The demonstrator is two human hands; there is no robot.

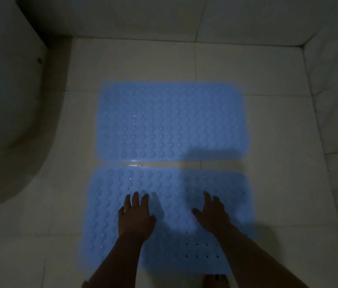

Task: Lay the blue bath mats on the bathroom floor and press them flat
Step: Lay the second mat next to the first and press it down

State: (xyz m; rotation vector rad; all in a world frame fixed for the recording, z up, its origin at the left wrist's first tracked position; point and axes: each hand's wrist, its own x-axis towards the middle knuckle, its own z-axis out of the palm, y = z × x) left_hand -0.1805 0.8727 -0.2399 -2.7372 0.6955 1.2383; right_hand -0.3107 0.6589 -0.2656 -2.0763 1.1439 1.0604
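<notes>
1. Blue bath mats: two, both down on the tiled bathroom floor [267, 125]. Far mat [170, 121] lies ahead; near mat [164, 204] just beside it, long edges parallel, a thin strip of tile showing between them. Laid side by side, probably to cover the standing area next to the toilet [8, 100].
2. Left hand [136, 217]: released, fingers spread, palm down on the near mat's left half.
3. Right hand [211, 215]: also released and splayed, flat on the near mat's right half. Neither grasps anything.
4. Judgement: flat, spread palms suit pressing the mat so it seats on the tile; the near mat is the one being worked. The far mat looks flat already.
5. Bare toes [216, 280] show at the near mat's close edge.
6. Light dim; no brand, label or writing can be read.
</notes>
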